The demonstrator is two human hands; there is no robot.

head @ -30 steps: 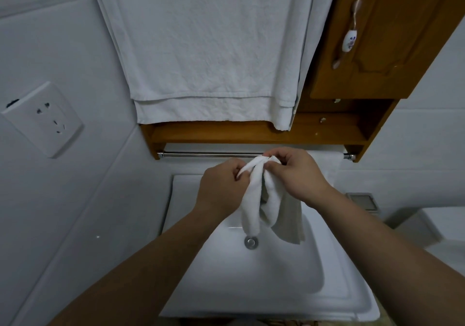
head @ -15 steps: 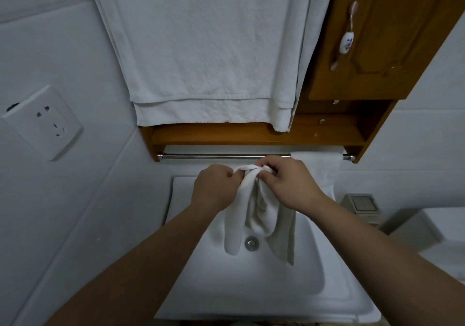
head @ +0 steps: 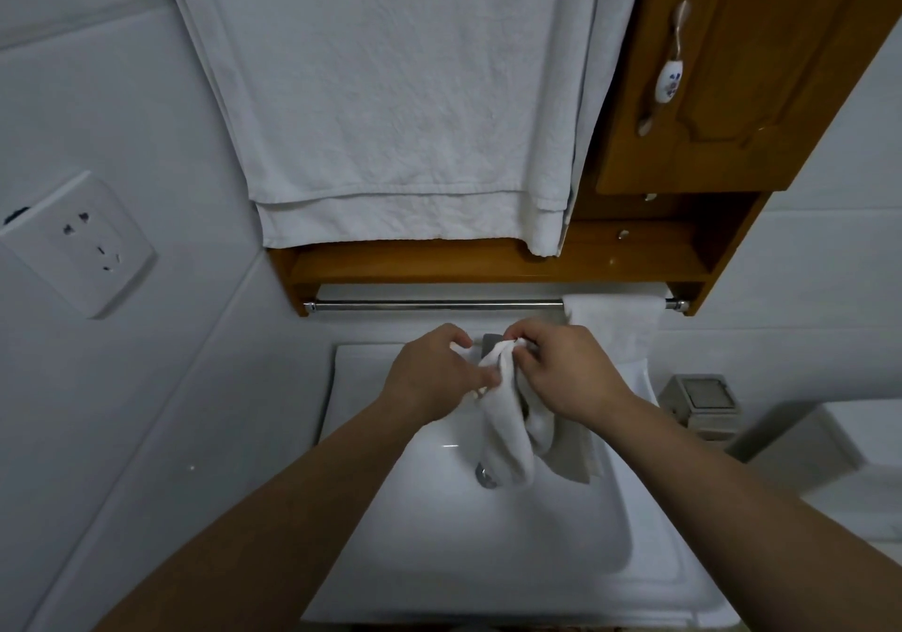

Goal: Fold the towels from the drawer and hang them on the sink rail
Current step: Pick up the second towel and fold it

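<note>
A small white towel (head: pixel 507 431) hangs bunched over the white sink (head: pixel 488 548). My left hand (head: pixel 434 375) pinches its top edge from the left. My right hand (head: pixel 566 372) grips the same top edge from the right, the two hands close together just below the steel rail (head: pixel 434 306). Another small white towel (head: pixel 615 324) is draped over the right end of the rail. The lower end of the held towel covers part of the drain.
A large white towel (head: pixel 390 109) hangs above the wooden shelf (head: pixel 488 265). A wooden cabinet door (head: pixel 742 70) is at upper right, a wall socket (head: pixel 80 245) at left, and a small grey box (head: pixel 703 402) to the right of the sink.
Both hands rose slightly toward the rail with the towel; the towel has bunched tighter between them, and the towel on the rail's right end has come into view.
</note>
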